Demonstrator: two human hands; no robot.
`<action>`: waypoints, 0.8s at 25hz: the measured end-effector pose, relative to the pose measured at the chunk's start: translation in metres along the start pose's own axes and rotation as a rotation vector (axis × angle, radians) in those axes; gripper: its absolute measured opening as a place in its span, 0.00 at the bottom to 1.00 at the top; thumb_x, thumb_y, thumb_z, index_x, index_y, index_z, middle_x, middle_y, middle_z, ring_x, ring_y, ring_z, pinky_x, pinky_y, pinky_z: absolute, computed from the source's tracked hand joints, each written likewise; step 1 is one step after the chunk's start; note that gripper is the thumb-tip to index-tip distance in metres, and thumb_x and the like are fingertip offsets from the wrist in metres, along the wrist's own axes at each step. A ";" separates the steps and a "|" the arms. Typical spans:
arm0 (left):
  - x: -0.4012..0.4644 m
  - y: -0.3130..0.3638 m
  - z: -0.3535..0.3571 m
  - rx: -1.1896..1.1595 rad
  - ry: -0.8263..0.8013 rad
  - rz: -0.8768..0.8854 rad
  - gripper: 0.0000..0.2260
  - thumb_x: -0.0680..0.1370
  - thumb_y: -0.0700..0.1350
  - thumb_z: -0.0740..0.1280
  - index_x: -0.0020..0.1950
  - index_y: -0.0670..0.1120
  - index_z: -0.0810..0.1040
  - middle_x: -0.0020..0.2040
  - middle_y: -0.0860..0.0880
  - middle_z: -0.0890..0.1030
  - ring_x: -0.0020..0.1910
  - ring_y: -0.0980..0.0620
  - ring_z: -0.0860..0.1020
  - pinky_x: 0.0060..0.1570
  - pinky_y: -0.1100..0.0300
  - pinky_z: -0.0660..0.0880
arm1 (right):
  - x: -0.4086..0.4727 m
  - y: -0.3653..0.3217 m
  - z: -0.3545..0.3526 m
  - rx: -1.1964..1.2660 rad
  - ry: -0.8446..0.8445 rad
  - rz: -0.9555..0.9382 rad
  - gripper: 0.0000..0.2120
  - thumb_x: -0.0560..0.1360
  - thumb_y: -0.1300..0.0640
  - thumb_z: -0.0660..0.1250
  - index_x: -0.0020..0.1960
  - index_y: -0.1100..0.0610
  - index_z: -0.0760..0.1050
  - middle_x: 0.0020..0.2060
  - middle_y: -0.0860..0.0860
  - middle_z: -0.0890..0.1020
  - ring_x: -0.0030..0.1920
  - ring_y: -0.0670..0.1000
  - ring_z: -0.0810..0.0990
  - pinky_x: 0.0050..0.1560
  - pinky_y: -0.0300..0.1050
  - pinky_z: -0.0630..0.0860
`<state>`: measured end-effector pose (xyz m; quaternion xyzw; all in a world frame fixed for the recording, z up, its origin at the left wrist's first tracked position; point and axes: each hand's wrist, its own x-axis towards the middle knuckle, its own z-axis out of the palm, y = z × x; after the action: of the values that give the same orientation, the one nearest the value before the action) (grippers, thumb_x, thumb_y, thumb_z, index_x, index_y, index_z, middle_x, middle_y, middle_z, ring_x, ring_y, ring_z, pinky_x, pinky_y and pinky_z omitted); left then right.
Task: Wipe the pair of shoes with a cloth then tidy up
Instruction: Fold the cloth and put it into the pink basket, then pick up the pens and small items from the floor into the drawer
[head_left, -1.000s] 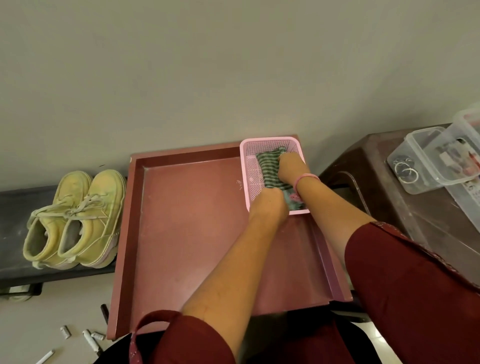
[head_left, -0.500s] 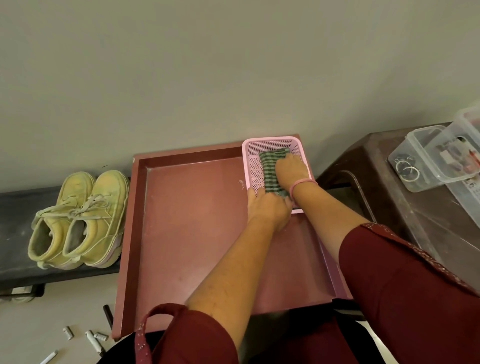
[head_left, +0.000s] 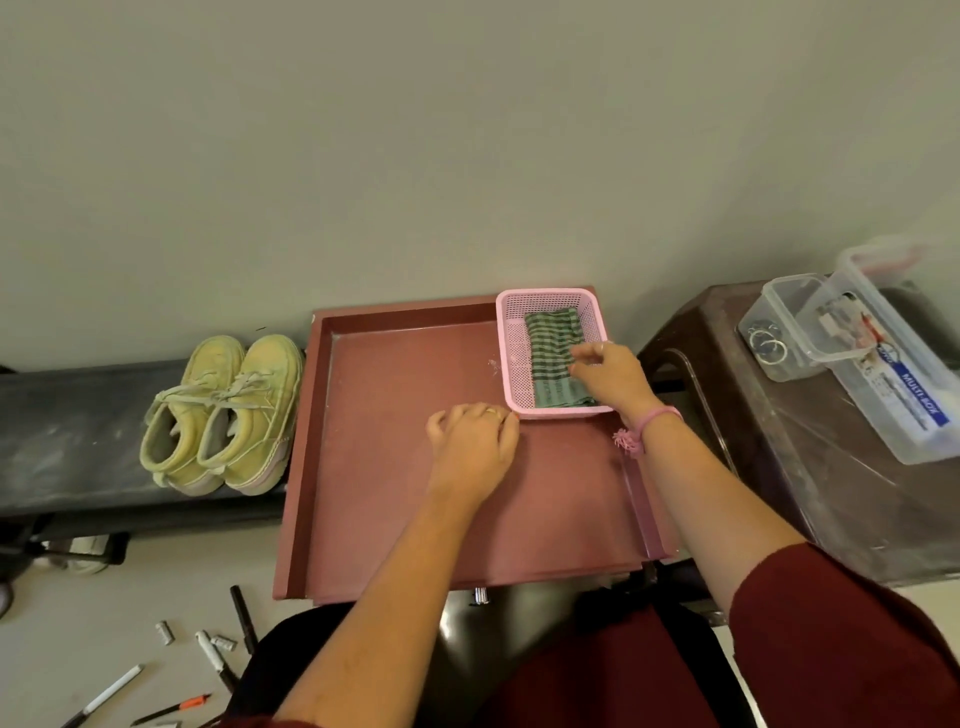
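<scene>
A folded green striped cloth lies flat inside the pink mesh basket at the back right corner of the red-brown tray table. My right hand hovers over the basket's near right side, fingers loosely spread, holding nothing. My left hand rests on the tray just left of the basket's front corner, fingers curled down, empty. The pair of yellow-green laced shoes stands side by side on a dark bench to the left of the tray.
A brown plastic stool on the right carries clear plastic boxes with small items. Markers and caps lie scattered on the floor at lower left. A plain wall runs behind everything.
Both hands pressed the cloth into the basket earlier. Now the left hand has pulled back onto the tray and the right hand has lifted off the cloth, which lies flat.
</scene>
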<state>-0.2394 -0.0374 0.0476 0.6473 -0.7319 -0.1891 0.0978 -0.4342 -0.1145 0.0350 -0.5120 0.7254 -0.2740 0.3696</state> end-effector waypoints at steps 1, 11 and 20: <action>-0.011 -0.004 -0.005 0.012 0.000 -0.030 0.16 0.82 0.52 0.54 0.50 0.51 0.81 0.53 0.53 0.81 0.59 0.50 0.74 0.63 0.51 0.56 | -0.015 0.000 -0.001 0.061 0.007 0.017 0.14 0.74 0.63 0.67 0.59 0.60 0.78 0.56 0.54 0.81 0.55 0.51 0.78 0.62 0.45 0.72; -0.126 -0.022 -0.046 -0.166 0.067 -0.248 0.15 0.82 0.53 0.56 0.52 0.50 0.82 0.48 0.52 0.81 0.51 0.51 0.76 0.58 0.54 0.58 | -0.167 -0.004 0.017 0.279 -0.043 0.067 0.10 0.74 0.62 0.65 0.52 0.51 0.79 0.48 0.47 0.79 0.52 0.49 0.78 0.56 0.47 0.77; -0.221 -0.103 -0.007 -0.612 0.001 -0.413 0.07 0.79 0.50 0.65 0.49 0.50 0.81 0.48 0.54 0.82 0.50 0.51 0.78 0.57 0.53 0.74 | -0.260 0.054 0.106 0.025 -0.192 0.127 0.12 0.75 0.65 0.61 0.53 0.57 0.80 0.50 0.51 0.81 0.53 0.50 0.78 0.55 0.37 0.71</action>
<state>-0.1116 0.1694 0.0354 0.7223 -0.4954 -0.4145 0.2471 -0.3244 0.1468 -0.0016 -0.4842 0.7141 -0.2089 0.4604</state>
